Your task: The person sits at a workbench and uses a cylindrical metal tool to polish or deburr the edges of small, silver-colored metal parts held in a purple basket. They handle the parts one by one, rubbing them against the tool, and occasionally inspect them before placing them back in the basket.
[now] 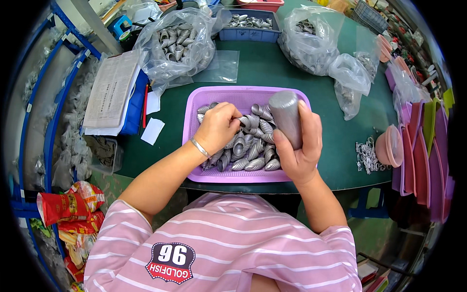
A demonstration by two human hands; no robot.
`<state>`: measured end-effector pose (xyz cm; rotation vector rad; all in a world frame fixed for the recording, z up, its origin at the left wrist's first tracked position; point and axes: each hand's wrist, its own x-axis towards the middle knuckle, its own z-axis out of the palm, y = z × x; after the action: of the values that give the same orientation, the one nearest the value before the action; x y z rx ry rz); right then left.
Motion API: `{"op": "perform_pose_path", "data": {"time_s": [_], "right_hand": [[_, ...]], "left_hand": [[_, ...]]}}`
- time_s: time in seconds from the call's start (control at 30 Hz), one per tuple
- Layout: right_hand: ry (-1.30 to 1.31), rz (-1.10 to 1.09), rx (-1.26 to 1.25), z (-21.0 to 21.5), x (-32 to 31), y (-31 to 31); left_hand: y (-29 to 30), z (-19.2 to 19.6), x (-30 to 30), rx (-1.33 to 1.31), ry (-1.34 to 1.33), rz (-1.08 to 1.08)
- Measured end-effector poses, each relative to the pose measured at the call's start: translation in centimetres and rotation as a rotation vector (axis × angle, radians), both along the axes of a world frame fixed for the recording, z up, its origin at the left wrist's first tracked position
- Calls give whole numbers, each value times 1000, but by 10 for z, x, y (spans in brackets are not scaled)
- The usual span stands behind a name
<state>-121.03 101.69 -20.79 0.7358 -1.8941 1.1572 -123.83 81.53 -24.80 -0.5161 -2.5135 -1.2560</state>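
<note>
My left hand (219, 127), with a bracelet at the wrist, is closed over the middle of a purple plastic basket (189, 165). Its fingertips pinch a silver ribbed tube piece (250, 121); the exact contact is partly hidden. Wrapped around a plain grey cylinder (287, 117), my right hand (305, 146) holds it tilted above the basket's right side. Below both hands lies a loose heap of silver ribbed pieces (254, 150) with slanted open ends. The cylinder's lower end sits close to the heap, and I cannot tell whether it touches any piece.
Clear bags of similar pieces (176, 44) (311, 41) and a blue bin (249, 33) stand behind the basket on the green table (243, 65). Papers (111, 92) lie left. At right are small white parts (370, 156), a pink cup (389, 147) and stacked coloured trays (422, 151).
</note>
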Motion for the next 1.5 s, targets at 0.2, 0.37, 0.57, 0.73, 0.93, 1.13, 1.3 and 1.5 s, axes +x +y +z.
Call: {"op": "perform_pose_path", "data": {"time_s": [0.2,0.37,0.57,0.73,0.93,1.13,1.3,1.5], "right_hand": [[-431,-67,255,-8,-10,6],[-40,-25,100,16,3,-3],[-255,-93,107,6,5,2],[-279,-63,339,-8,7,-4],[-413,-97,121,-13,-1,-4],[-561,-72,75,-26,-4,-2],[-618,-106,141,-25,-3,0],[-504,-243,599,-20,5,1]], "left_hand": [[-4,9,8,-72,262,-41],[2,21,11,16,270,-16],[-12,34,8,428,-323,195],[-5,50,15,874,-632,183],[-21,23,19,924,-722,211],[-25,13,7,-426,138,-22],[-29,23,-17,-238,89,-63],[-29,24,-37,155,-539,-29]]}}
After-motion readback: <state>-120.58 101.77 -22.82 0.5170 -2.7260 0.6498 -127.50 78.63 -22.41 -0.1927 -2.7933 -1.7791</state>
